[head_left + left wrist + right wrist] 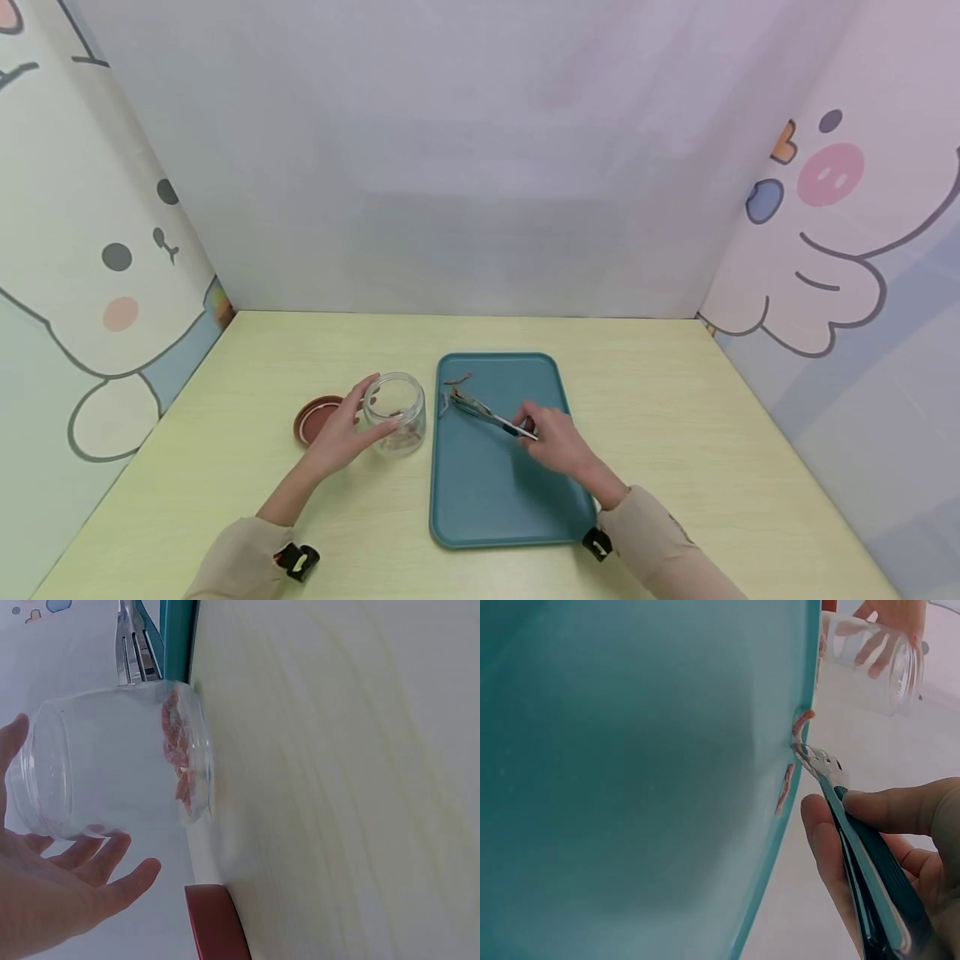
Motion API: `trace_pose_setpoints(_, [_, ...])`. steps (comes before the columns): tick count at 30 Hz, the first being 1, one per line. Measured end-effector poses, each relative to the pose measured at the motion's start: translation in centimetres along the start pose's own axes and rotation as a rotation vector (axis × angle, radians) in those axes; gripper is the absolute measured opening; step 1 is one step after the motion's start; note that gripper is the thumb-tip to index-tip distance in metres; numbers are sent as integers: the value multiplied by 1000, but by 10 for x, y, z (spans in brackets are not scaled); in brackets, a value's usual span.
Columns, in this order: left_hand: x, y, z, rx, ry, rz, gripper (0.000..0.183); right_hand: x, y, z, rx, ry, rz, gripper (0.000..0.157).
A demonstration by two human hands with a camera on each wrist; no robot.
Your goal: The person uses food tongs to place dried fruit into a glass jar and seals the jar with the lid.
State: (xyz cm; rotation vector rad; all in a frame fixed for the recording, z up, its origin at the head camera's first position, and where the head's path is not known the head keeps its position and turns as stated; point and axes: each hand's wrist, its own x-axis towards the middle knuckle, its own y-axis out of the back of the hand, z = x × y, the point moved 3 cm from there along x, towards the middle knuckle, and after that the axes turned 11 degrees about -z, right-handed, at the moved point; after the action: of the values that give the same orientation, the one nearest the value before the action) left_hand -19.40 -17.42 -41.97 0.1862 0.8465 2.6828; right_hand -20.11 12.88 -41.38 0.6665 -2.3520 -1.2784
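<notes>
My left hand (339, 440) is around a clear glass jar (408, 435), thumb on the near side and fingers behind it. Reddish-brown strips (175, 735) lie at the bottom of the upright jar. In my right hand (561, 443) I grip metal tongs (486, 413) with dark handles, angled over the left part of a blue-green tray (498, 508). Two thin reddish strips lie on the tray by its left edge: one strip (457, 380) farther back, another strip (785, 787) nearer. In the right wrist view the tongs' tips meet a curved strip (801, 724); whether they pinch it is unclear.
A round reddish-brown lid (313, 418) lies on the pale wooden table (675, 467), left of the jar and partly behind my left hand. The tray's raised rim stands just right of the jar. A white curtain (480, 208) hangs at the table's back edge.
</notes>
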Motion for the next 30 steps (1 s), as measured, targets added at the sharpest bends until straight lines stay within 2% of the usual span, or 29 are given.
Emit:
trace_pose_setpoints(12, [0, 0, -1, -9, -5, -2, 79, 5, -4, -4, 6, -85, -44, 20])
trace_pose_setpoints(22, [0, 0, -3, -10, -4, -1, 80, 12, -7, -11, -13, -109, -78, 20])
trace_pose_setpoints(30, [1, 0, -3, -3, -16, 3, 79, 10, 2, -12, 2, -98, -139, 18])
